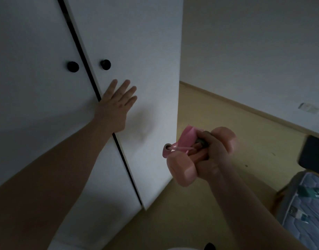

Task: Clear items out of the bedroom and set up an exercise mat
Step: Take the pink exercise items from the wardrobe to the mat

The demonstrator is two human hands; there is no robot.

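**Shut the door, hold the pink things tight**

My left hand (117,107) lies flat on the white wardrobe door (137,42), at about 10 o'clock in my view. The fingers (125,87) are straight and spread out. They hold nothing. They only press on the door, right beside the dark gap between the two doors. The black knob (105,64) is just up from my hand, at 12 o'clock.

My right hand (214,156) is low, at about 5 o'clock. It is curled tight round a pink dumbbell (182,170) and a pink stretchy band (188,136). The band sticks out and one end hangs loose.

I think I am pushing the door shut so I can carry these things out. To do it well, I should push with my flat palm, slow and even, and keep my thumb away from the gap so it does not get pinched. The dumbbell looks heavy, so I should keep my wrist firm and not let the band slip.

The yellow floor (227,123) and a mattress (303,210) are at 4 o'clock. I cannot see the exercise mat.
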